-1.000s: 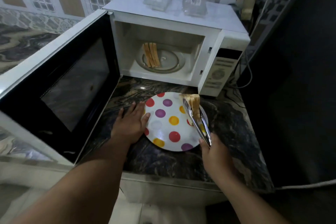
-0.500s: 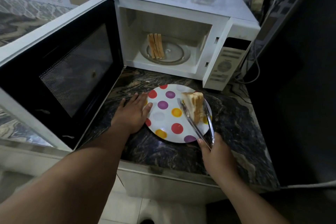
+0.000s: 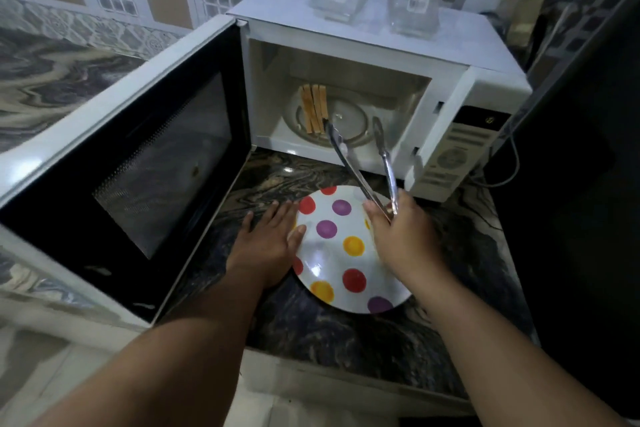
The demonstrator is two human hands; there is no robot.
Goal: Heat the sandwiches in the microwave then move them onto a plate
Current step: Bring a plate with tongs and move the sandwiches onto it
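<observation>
microwave (image 3: pixel 363 55): door open, sandwich (image 3: pixel 314 108) upright on glass turntable (image 3: pixel 349 121), left side
plate (image 3: pixel 332 253): polka-dot, on counter; second sandwich not visible
right hand (image 3: pixel 401 236): fingers curled round tongs (image 3: pixel 360 156), arms apart, left tip at sandwich
left hand (image 3: pixel 266 243): fingers straight, flat, thumb on plate rim

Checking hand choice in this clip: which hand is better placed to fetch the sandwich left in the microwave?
Right. The right hand holds the tongs, spread open and reaching into the microwave beside the sandwich. The left hand lies flat, steadying the plate.
</observation>
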